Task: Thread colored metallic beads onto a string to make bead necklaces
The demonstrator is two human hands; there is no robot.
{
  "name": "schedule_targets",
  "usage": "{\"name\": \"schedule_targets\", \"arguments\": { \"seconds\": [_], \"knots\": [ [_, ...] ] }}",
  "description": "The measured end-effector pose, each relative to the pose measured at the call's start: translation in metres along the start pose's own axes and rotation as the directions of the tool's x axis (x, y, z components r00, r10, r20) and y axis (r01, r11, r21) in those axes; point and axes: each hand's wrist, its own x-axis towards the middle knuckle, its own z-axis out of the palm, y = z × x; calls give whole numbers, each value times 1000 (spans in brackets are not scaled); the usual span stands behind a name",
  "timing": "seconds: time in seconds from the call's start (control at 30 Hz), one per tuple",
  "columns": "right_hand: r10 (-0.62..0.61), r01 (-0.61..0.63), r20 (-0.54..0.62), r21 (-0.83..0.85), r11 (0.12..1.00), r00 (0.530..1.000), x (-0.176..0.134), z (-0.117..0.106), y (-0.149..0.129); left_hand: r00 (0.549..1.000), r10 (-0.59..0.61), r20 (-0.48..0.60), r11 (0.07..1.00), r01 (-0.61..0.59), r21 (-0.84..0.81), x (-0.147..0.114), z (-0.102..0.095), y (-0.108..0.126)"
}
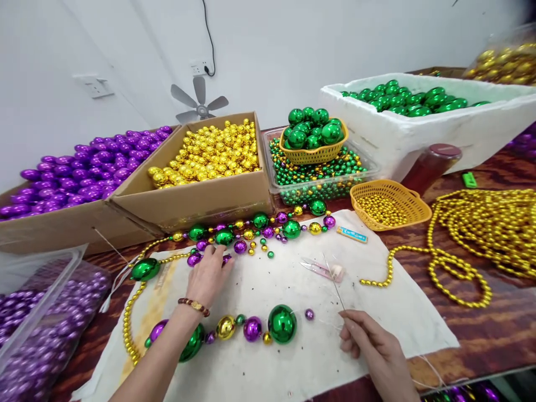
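Note:
My left hand (pixel 209 276), wearing a beaded bracelet, reaches over loose purple beads (pixel 194 259) at the back of the white cloth (pixel 268 285). Its fingers are bent and slightly apart at the beads; their tips are partly hidden. My right hand (pixel 371 349) pinches a long thin needle (pixel 335 283), which points up and away. Between my hands lies a strand of green, gold and purple beads, with a big green bead (pixel 282 324) near its right end. A small purple bead (pixel 309 314) sits just right of it. Pink-handled thread snips (pixel 320 269) lie beyond the needle.
Behind the cloth stand boxes of purple beads (pixel 79 167) and gold beads (pixel 218 151), a basket of green beads (pixel 314 134) and a white foam box (pixel 377 131). A yellow basket (pixel 391 220) and gold bead chains (pixel 489 229) lie right. A plastic bag (pixel 54 318) lies left.

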Motion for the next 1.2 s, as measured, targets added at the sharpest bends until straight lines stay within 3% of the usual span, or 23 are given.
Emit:
{"name": "schedule_targets", "arguments": {
  "seconds": [0.33,0.53,0.73,0.97,1.2],
  "knots": [
    [-20,21,-31,31,999,999,1,5,-1,994,74,79,997,-73,-12,0,11,-5],
    [-23,25,-53,24,999,998,2,9,-5,974,183,135,981,-173,-86,5,20,-18],
    [-21,21,-17,-5,1000,1000,3,8,-10,986,149,68,983,-141,-120,4,18,-19],
    [-28,28,-55,4,1000,998,5,11,-9,969,244,44,968,-240,-75,5,28,-22],
    [-44,44,-52,-5,999,998,5,11,-8,978,207,2,964,-203,-170,0,14,-18]
  ]
}}
